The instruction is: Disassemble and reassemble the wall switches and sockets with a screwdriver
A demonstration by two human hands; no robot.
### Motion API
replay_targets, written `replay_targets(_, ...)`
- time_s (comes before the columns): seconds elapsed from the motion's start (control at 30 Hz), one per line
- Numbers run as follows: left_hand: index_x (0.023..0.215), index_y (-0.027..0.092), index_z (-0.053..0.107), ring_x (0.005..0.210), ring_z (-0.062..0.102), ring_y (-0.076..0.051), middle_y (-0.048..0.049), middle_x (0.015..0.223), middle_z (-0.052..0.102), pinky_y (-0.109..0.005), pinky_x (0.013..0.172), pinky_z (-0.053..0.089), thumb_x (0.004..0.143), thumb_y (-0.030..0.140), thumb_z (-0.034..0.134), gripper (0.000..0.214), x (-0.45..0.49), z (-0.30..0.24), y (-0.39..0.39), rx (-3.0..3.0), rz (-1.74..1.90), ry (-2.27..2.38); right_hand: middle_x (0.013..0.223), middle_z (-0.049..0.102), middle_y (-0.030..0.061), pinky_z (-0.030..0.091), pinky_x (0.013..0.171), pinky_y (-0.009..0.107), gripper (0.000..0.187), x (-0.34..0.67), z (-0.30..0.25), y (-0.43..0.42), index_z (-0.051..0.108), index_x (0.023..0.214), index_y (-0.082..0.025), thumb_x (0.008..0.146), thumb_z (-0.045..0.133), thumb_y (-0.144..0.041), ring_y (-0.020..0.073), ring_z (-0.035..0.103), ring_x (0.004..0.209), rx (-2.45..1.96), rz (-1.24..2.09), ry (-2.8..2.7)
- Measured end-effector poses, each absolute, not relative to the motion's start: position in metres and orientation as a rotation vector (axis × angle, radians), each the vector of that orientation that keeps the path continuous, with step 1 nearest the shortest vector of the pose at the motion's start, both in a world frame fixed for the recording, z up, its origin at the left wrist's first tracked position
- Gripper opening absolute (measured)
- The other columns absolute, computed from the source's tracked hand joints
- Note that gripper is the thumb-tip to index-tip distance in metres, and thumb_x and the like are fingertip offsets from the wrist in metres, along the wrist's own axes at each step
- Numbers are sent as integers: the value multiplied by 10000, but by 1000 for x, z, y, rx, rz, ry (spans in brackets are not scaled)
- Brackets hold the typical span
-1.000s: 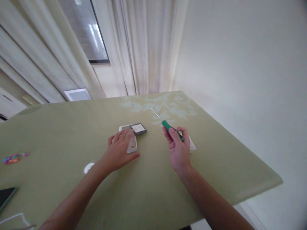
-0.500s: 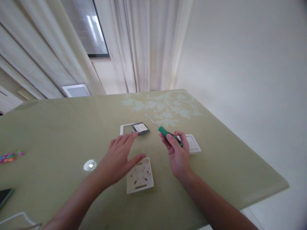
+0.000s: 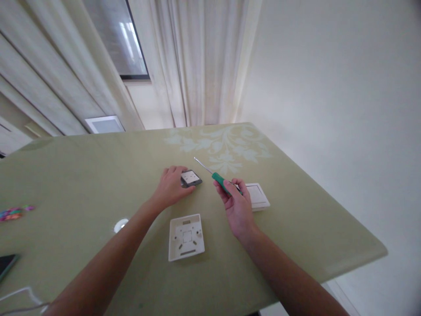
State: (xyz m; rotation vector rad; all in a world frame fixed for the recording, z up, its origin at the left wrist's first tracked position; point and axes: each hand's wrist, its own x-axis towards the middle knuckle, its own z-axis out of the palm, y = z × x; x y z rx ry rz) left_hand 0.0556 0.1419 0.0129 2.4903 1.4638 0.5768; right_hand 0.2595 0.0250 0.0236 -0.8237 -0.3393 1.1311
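Head: green screwdriver (image 3: pixel 217 178) in right fingers (image 3: pixel 222 196)

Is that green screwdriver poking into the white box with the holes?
No, the right hand holds the green screwdriver with its tip pointing away from the white box.

No readable text, label, brand, number or sign on anything in view

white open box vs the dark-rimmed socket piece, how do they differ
The white open box is white all over; the dark-rimmed socket piece has a white face inside a dark border. The box shows a hollow inside, the socket piece a flat face. The box lies untouched, while the left hand is at the socket piece. Both are squarish.
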Motion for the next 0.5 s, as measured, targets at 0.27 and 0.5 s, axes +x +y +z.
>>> replay_targets(0.27, 1507, 288, 491, 1438, 552, -336, -131, 1513, 575, -544, 1226, 477, 974, 372, 775, 610, 17, 15, 53, 2269, 889, 1098, 1059, 867, 47, 673, 795, 249, 480, 261, 30, 19, 732, 1252, -267, 861, 900, -487, 156, 824, 898, -797, 1384, -453)
replay_targets(0.5, 1501, 375, 506, 1489, 518, -348, -108, 1565, 507, -559, 1230, 495, 961, 294, 826, 632, -2, -7, -3, 2015, 1019, 989, 927, 770, 23, 580, 736, 210, 338, 243, 29, 2, 837, 1023, -195, 831, 933, -456, 139, 711, 843, -861, 1527, -721)
